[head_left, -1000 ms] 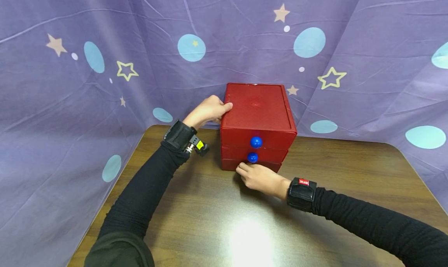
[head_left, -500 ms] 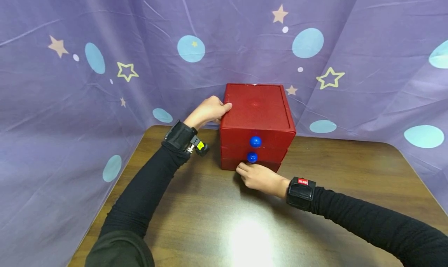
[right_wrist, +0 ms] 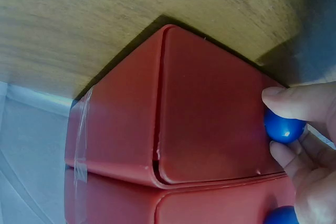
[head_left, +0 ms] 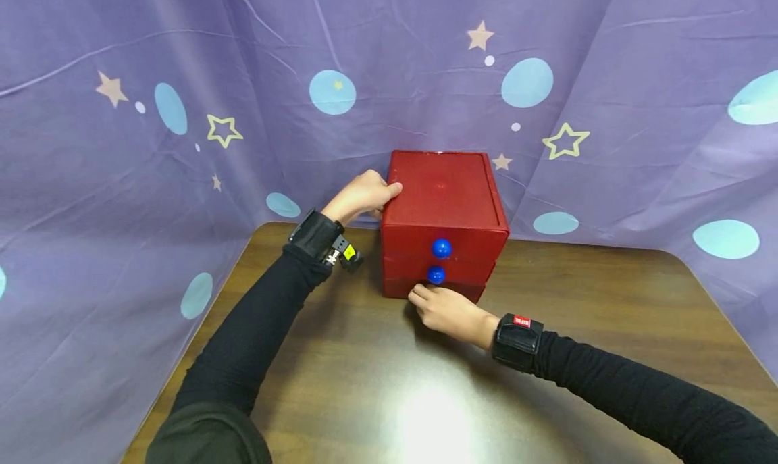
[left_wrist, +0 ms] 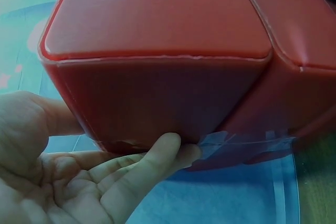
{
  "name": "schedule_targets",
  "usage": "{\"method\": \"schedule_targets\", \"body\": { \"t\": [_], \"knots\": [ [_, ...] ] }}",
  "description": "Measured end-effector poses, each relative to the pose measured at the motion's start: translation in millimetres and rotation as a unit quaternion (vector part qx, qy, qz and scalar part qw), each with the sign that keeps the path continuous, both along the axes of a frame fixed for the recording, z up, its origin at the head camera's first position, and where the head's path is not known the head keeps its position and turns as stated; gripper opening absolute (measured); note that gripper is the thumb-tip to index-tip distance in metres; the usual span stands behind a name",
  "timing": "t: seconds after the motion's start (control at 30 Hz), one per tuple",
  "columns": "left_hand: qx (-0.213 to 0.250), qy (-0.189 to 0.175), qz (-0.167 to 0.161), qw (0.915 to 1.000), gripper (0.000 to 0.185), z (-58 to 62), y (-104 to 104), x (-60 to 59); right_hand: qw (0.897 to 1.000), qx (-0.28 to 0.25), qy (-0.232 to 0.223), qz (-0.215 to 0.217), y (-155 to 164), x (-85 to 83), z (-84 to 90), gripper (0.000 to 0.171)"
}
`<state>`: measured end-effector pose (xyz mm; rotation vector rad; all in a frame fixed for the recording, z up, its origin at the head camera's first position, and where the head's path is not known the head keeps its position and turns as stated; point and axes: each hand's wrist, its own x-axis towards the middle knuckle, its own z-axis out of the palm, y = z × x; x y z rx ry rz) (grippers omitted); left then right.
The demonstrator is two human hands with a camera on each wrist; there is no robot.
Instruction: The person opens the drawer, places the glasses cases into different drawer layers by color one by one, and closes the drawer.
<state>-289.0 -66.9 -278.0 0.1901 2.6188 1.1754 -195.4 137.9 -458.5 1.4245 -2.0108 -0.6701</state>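
Note:
A red plastic box of stacked drawers (head_left: 444, 187) stands at the back of the table, with round blue knobs on its front. My left hand (head_left: 365, 194) holds its left side, thumb over the top edge. In the left wrist view the fingers (left_wrist: 139, 177) of that hand bend against the side near the rear edge. Low at the front, my right hand (head_left: 450, 311) pinches the bottom drawer's blue knob (right_wrist: 283, 128) between thumb and fingers, as the right wrist view shows. In the head view that hand hides this knob. The bottom drawer (right_wrist: 215, 114) sits in the box.
The upper blue knob (head_left: 442, 248) and middle blue knob (head_left: 436, 275) lie one above the other over my right hand. Clear tape (right_wrist: 81, 140) runs along the box's rear edge. A purple patterned cloth (head_left: 389, 59) hangs right behind the wooden table (head_left: 577, 302).
The head view has shifted slightly, so the box and cloth sit a little lower in it. Both hands keep their places on the box and the knob.

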Motion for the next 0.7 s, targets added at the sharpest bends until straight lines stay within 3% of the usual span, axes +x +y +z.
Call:
{"method": "schedule_targets", "body": {
  "t": [0.7],
  "knots": [
    [-0.003, -0.006, 0.007, 1.0000, 0.043, 1.4, 2.2, -0.3, 0.999, -0.027, 0.004, -0.025, -2.1, 7.1, -0.4, 0.008]
  ]
}}
